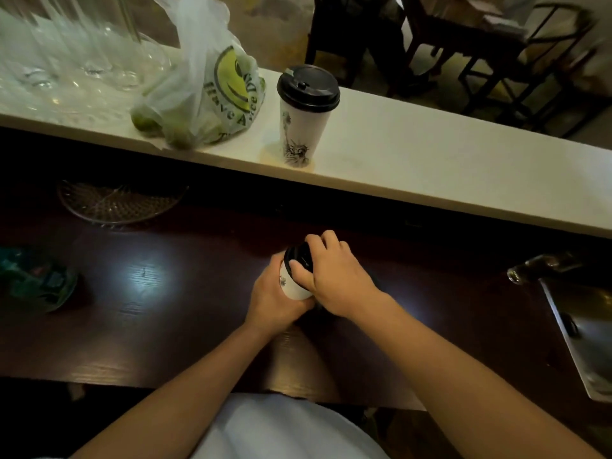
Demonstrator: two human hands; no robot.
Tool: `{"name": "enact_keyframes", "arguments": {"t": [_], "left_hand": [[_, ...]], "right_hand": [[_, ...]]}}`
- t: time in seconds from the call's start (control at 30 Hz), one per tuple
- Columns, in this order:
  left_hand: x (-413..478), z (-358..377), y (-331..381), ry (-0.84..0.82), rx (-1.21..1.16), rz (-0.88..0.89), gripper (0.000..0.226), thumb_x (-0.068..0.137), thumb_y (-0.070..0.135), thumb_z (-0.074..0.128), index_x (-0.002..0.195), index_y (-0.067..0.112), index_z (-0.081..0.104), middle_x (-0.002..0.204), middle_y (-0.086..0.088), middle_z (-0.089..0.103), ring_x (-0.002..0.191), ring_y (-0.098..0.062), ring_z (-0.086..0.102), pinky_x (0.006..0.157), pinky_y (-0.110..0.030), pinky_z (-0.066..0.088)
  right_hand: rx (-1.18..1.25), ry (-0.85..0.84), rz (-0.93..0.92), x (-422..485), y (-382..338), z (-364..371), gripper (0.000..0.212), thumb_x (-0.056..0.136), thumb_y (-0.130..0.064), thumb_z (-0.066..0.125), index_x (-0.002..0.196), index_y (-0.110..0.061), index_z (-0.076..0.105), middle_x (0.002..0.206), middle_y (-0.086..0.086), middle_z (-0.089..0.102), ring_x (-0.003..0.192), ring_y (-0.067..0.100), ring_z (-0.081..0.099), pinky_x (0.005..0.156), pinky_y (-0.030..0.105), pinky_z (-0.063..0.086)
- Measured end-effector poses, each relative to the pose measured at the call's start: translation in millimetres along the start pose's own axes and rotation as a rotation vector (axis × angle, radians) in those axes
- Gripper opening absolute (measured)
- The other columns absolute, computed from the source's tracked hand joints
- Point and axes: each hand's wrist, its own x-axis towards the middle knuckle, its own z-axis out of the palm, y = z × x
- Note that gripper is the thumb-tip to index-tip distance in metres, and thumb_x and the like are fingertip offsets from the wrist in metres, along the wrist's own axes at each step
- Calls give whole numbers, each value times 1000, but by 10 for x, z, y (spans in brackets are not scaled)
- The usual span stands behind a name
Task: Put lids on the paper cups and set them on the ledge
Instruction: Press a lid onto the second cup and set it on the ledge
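Note:
A white paper cup with a dark print stands on the dark wooden counter at the centre. My left hand wraps around its side. My right hand lies over its black lid, fingers curled on the rim. A second white paper cup with a black lid stands upright on the pale ledge beyond the counter.
On the ledge to the left lie a plastic bag of green fruit and several clear glasses. A glass plate and a green bowl sit on the counter's left. A tap and sink are at right.

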Motion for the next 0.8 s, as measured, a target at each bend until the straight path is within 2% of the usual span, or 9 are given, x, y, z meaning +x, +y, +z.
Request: {"name": "enact_keyframes", "arguments": {"t": [0.07, 0.13, 0.23, 0.4, 0.5, 0.57, 0.63, 0.7, 0.8], "left_hand": [[-12, 18, 50, 41, 30, 36, 85, 55, 40, 92, 125, 45, 43, 115, 15, 64, 105, -8, 64, 84, -41, 58], [-26, 38, 82, 84, 85, 65, 85, 57, 43, 89, 127, 40, 42, 117, 13, 61, 109, -13, 60, 86, -43, 56], [-45, 76, 81, 132, 156, 71, 86, 56, 50, 85, 130, 30, 45, 118, 11, 58, 109, -15, 55, 87, -45, 54], [-36, 75, 78, 161, 200, 58, 89, 59, 54, 81, 135, 27, 44, 123, 8, 57, 110, -15, 54, 88, -44, 53], [-21, 64, 55, 192, 266, 81, 82, 64, 48, 82, 133, 24, 45, 122, 5, 58, 109, -17, 53, 87, -44, 53], [-6, 50, 33, 202, 306, 93, 78, 64, 45, 82, 130, 22, 46, 118, 3, 59, 105, -19, 52, 84, -44, 52], [8, 23, 22, 214, 329, 103, 78, 62, 43, 83, 128, 23, 46, 115, 3, 59, 102, -19, 53, 82, -43, 53], [20, -42, 67, 172, 238, 70, 80, 60, 40, 87, 127, 29, 45, 114, 8, 60, 102, -14, 57, 79, -37, 54], [79, -178, 115, -93, -23, -23, 76, 58, 31, 92, 120, 36, 49, 104, 8, 69, 91, -11, 69, 68, -34, 60]], "right_hand": [[11, -17, 10, 3, 0, -12, 47, 102, -43, 46, 139, -17, 32, 130, 16, 39, 111, 40, 46, 94, 51, 48], [49, -27, 44, 12, -24, -24, 50, 102, -43, 47, 142, -21, 27, 132, 15, 37, 112, 40, 46, 96, 52, 48], [146, -6, 112, 12, -44, -57, 51, 102, -49, 42, 144, -21, 33, 133, 13, 38, 111, 39, 46, 98, 52, 47], [89, -49, 82, 37, -61, -69, 54, 101, -27, 52, 147, -22, 24, 140, 18, 32, 110, 41, 42, 92, 45, 47], [134, -30, 95, 60, -84, -82, 51, 103, -27, 51, 139, -28, 15, 136, 17, 33, 110, 42, 45, 95, 46, 48], [109, -41, 76, 76, -101, -68, 51, 104, -29, 49, 143, -25, 18, 136, 19, 33, 110, 43, 46, 95, 46, 47], [159, -22, 64, 87, -103, -72, 49, 104, -41, 44, 145, -20, 30, 134, 16, 38, 111, 41, 47, 94, 46, 46], [185, 43, 9, 94, -87, -79, 54, 101, -52, 41, 145, -21, 37, 131, 11, 42, 112, 34, 47, 95, 44, 46], [128, 98, -116, 77, -31, -110, 56, 95, -59, 38, 140, -26, 44, 122, 3, 47, 104, 25, 47, 89, 43, 50]]}}
